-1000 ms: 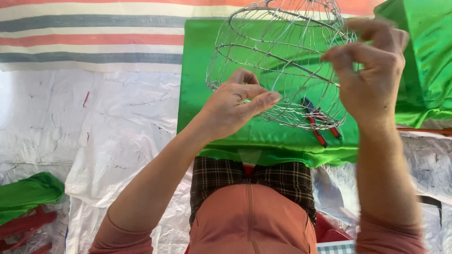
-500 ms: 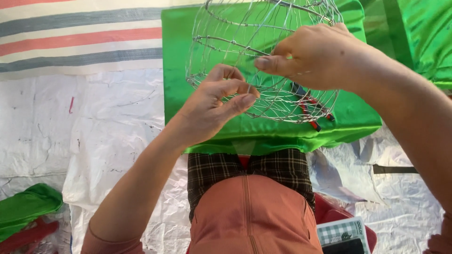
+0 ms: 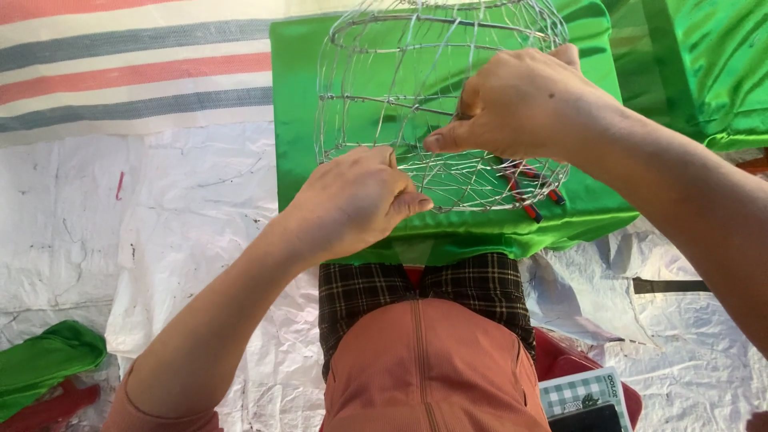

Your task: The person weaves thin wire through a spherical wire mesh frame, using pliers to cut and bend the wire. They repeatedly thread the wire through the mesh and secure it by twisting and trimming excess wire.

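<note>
Green cloth bundle [image 3: 48, 360] at far left, over something red on white plastic sheeting [image 3: 160, 240]; striped mat [image 3: 120, 72] across the top left. One more green satin sheet [image 3: 304, 112] spread at centre, another green fold [image 3: 704, 64] at top right. One wire frame [image 3: 400, 88], dome-shaped, held up over the centre sheet. Two hands on it. Left hand [image 3: 352, 204] curled shut on the frame's lower rim, thumb pressed against the forefinger on the wire. Right hand [image 3: 520, 104] closed over the frame's right side, thumb and fingertips pinching a wire. One pair of red-handled pliers [image 3: 528, 192] lying on the green sheet, seen through the mesh just below the right hand. Checked cloth and a rust-coloured garment at bottom centre; a small checked box [image 3: 584, 396] at lower right. Against half a second ago: right hand shifted lower and left along the frame, left hand much the same on the rim, frame tipped slightly toward the left.
</note>
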